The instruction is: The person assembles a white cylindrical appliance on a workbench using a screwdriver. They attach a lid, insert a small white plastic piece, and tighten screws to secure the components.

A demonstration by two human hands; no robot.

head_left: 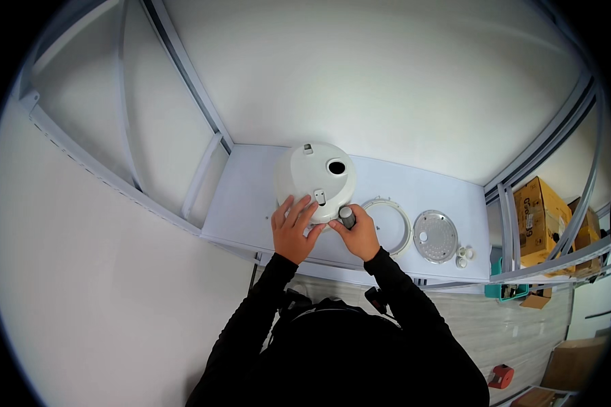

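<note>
A white dome-shaped housing [299, 173] stands on the table in front of me, with a round dark hole and small rectangular openings in its surface. My left hand [294, 230] rests with fingers spread on the near side of this housing. Around a short grey cylindrical piece [347, 216] at the housing's near right edge, my right hand [360, 234] is closed. Its thumb reaches toward the housing's rim. The lower part of the grey piece is hidden by the hand, so its exact kind does not show.
On the white table [251, 166], a white ring [409, 230] lies right of the housing. Beyond it are a round clear perforated disc [436, 236] and several small white round parts [461, 262]. Metal frame posts [183, 68] flank the table. Cardboard boxes [540, 220] and a teal bin [509, 292] are at right.
</note>
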